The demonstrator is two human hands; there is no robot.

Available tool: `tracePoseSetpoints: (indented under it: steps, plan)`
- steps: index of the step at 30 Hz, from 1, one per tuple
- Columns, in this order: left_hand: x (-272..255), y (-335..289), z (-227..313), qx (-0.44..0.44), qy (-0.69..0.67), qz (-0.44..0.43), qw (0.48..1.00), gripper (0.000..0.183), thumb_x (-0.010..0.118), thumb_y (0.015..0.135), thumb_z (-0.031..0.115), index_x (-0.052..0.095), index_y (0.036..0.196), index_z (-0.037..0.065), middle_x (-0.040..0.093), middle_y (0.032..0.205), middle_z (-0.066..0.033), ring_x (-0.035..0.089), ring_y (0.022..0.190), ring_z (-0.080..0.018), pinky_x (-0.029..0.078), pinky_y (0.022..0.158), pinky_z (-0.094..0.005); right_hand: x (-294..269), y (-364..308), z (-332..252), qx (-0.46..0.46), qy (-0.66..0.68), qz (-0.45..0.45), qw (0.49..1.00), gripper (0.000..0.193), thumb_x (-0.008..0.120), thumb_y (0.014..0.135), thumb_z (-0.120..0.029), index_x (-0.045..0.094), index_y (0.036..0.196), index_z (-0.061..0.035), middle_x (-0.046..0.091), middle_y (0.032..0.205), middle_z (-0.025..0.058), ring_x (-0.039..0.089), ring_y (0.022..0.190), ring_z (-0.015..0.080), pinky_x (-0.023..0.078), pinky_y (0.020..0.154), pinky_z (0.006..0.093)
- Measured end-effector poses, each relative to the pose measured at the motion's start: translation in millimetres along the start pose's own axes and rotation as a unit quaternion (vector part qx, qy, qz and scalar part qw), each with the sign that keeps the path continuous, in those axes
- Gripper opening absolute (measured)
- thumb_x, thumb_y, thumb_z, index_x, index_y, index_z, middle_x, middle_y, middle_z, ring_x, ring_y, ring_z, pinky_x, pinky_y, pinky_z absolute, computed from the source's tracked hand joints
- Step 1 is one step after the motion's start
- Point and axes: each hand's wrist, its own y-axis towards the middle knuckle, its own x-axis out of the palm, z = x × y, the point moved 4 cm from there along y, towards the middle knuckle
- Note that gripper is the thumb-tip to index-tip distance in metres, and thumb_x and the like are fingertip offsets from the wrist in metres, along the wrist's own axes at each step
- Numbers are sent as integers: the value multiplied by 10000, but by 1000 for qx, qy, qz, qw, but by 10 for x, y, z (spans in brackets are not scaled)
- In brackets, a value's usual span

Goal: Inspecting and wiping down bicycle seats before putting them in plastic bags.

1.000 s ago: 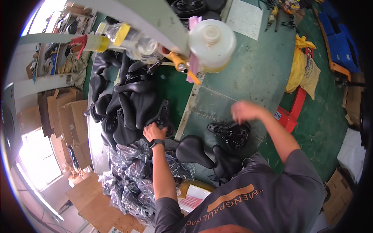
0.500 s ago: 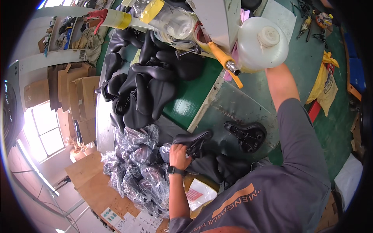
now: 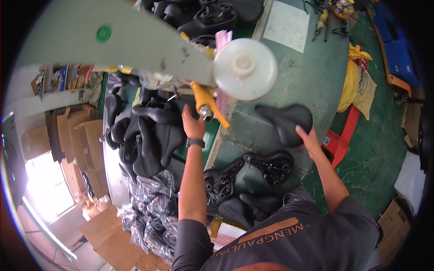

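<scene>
My right hand (image 3: 309, 141) grips the wide rear of a black bicycle saddle (image 3: 285, 121), its smooth top facing up. The thumb lies on top, while the fingers are hidden beneath. Beside a yellow-orange tool with a metal tip (image 3: 204, 106), my left hand (image 3: 193, 124) reaches forward with its fingers stretched, holding nothing I can see. Two more saddles lie underside up nearer me, one saddle with its fittings showing (image 3: 272, 168) and another darker saddle (image 3: 222, 179) to its left.
A round white plastic jug (image 3: 248, 83) and a grey machine arm (image 3: 126, 43) stand over the green table (image 3: 291, 72). Piled saddles (image 3: 149, 151) lie to the left, with plastic-wrapped saddles (image 3: 151, 221) nearer me. Red equipment (image 3: 341, 140) stands beyond the table's right edge.
My left hand has left the near saddle and moved forward beside the yellow-orange tool. My right hand has come from behind the jug and now holds a saddle. The whole view has shifted.
</scene>
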Motion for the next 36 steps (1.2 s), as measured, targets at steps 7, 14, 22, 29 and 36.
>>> tracePoseSetpoints:
  steps: [7, 14, 22, 29, 36]
  plan:
    - [652, 956, 1277, -38, 232, -322, 917, 587, 612, 1075, 287, 456, 1574, 21, 520, 1556, -235, 477, 1457, -375, 393, 1213, -463, -802, -284, -178, 58, -503, -237, 829, 847, 836, 877, -517, 588, 1464, 40, 746, 1213, 307, 734, 1147, 440, 606, 939, 508]
    - [605, 151, 991, 30, 196, -147, 969, 538, 705, 974, 331, 612, 1414, 35, 687, 1337, -236, 648, 1216, -459, 542, 995, -550, 152, 835, -2132, -349, -356, -40, 866, 677, 753, 993, -316, 522, 1567, -39, 651, 1450, 229, 618, 1329, 431, 506, 1118, 498]
    - [-222, -1825, 1217, -105, 247, -144, 953, 779, 761, 925, 310, 403, 1530, -26, 686, 1273, -333, 702, 1026, -553, 572, 863, -606, 2175, 2321, -3680, -694, -417, 50, 585, 748, 809, 911, -176, 497, 1572, -23, 604, 1513, 209, 554, 1427, 388, 453, 1213, 473]
    - [-712, -2549, 1348, -89, 133, -334, 929, 696, 846, 907, 351, 590, 1472, 36, 721, 1258, -205, 719, 1092, -424, 592, 930, -489, 2708, 2354, -3534, -585, -563, 61, 581, 945, 792, 976, -320, 262, 1730, -116, 632, 1443, 215, 545, 1441, 340, 244, 1319, 523]
    - [-564, -1280, 805, -85, 165, -53, 981, 778, 855, 891, 196, 501, 1557, 4, 625, 1444, -232, 619, 1341, -400, 494, 1150, -470, 1749, 2297, -2361, -636, -311, -34, 706, 744, 603, 994, -262, 367, 1665, -46, 723, 1171, 163, 653, 1129, 338, 413, 1160, 502]
